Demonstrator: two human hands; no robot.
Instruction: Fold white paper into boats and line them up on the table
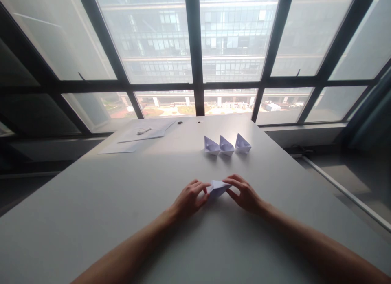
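Observation:
A folded white paper boat [218, 188] is between my two hands, just above or on the white table [137, 202]. My left hand [193, 195] pinches its left end between thumb and fingers. At the opposite end, the fingers and thumb of my right hand [244, 194] close on the paper's right tip. Beyond my hands three finished-looking paper boats stand upright in a row: a left one [211, 146], a middle one [226, 146] close against it, and a right one [243, 144] slightly apart.
Flat paper sheets [122, 147] lie at the far left of the table, with a small white object [144, 131] I cannot make out on them. Two round holes, one a dark hole [180, 122], sit near the far edge. Framed windows [195, 86] rise behind.

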